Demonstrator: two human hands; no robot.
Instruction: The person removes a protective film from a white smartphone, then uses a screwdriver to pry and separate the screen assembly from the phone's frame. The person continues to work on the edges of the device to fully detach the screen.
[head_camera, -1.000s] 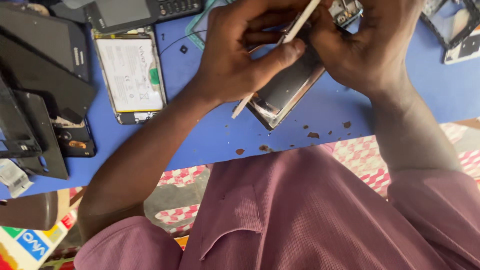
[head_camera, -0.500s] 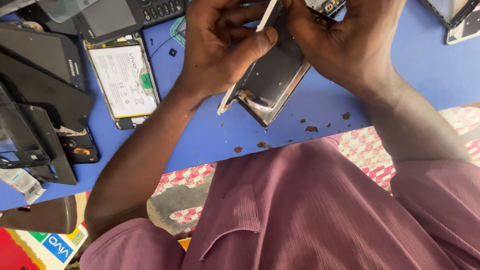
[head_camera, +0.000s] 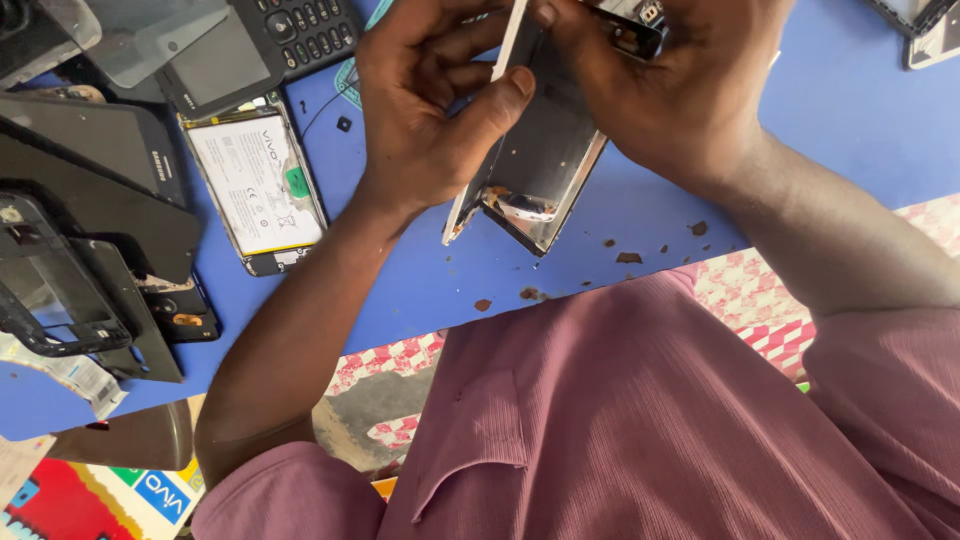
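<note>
Both my hands hold an opened smartphone body (head_camera: 545, 165) tilted above a blue table (head_camera: 420, 290). My left hand (head_camera: 425, 95) grips its left edge, thumb pressed on the dark inner plate. My right hand (head_camera: 665, 85) holds the upper end and pinches a thin white pry tool (head_camera: 512, 38) that stands along the phone's left edge. The phone's lower end shows exposed parts and a lifted white frame edge (head_camera: 462, 215).
An open phone with a white battery (head_camera: 258, 185) lies at the left, beside a keypad phone (head_camera: 265, 45), dark screens and frames (head_camera: 80, 250). Small brown scraps (head_camera: 628, 257) dot the table's near edge. More phone parts (head_camera: 925, 30) sit at the top right.
The phone has been raised and turned more upright, toward the top of the view. The white tool has moved from lying across the phone to standing along its left edge.
</note>
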